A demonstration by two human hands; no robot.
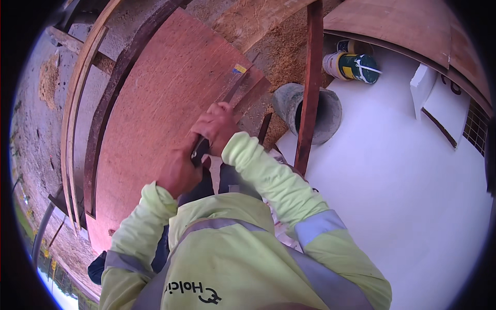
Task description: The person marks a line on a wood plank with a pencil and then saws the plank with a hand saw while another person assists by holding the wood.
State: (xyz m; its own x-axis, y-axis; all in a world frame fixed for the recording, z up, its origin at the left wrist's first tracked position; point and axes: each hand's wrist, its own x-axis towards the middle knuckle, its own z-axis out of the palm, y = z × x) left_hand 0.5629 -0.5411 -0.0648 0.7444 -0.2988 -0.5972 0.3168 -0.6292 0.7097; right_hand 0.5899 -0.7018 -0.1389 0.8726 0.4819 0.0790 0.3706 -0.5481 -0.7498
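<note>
Both my hands are closed on a handsaw (234,88), whose narrow blade points away from me and carries a small yellow and blue label. My left hand (178,171) is wrapped round the near end of its dark handle. Further forward, my right hand (216,125) grips where the handle meets the blade, covering that part. Under the saw lies a large reddish plywood sheet (155,103). The blade runs along near the sheet's right edge, with a narrow strip of wood on its right side; how deep the teeth sit cannot be seen.
Long timbers (98,124) lie along the sheet's left side. A dark red post (308,98) stands at the right, in front of a grey concrete-like pipe (328,116). Paint buckets (356,67) sit on a white surface (392,196). Sawdust (289,51) covers ground beyond the sheet.
</note>
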